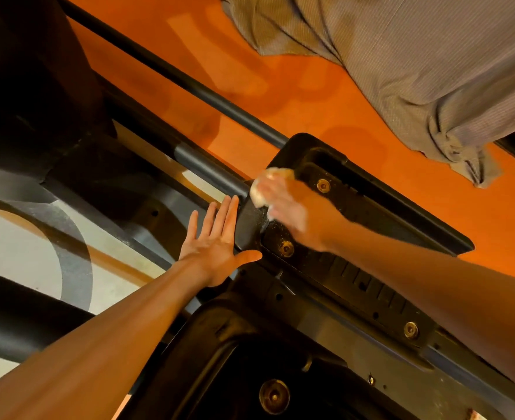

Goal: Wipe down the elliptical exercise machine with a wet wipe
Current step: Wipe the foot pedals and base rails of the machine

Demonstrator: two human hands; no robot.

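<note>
The elliptical machine [326, 298] fills most of what I see, black frame and rails slanting over the orange floor [295, 95]; I take its foot pedal [371, 195] as my landmark, the long black tray with brass bolts [323, 185] set into it; most of this big body looks unwiped to me, since dust and grit speckle the plate just below the pedal's near end, and the lower housing toward me, with its own large bolt, looks dull and untouched; a grey cloth garment [417, 71] hangs well above the pedal; a dark tube rail [207, 95] runs up and away from the pedal's front end.

My right hand [292, 207] lies over the front end of the pedal, blurred with motion; its fingers [276, 192] are spread fairly flat and press down on the wet wipe [260, 192], a pale crumpled wad that shows at my fingertips right at the pedal's front lip; whether the thumb hooks under it I cannot tell.

My left hand [217, 234] sits just beside the pedal's front corner, palm up, fingers straight and spread, holding nothing, thumb touching the plate's edge.

So I judge the job early to midway: this pedal's front is being scrubbed now; its long tread, the rails and the housing remain.
</note>
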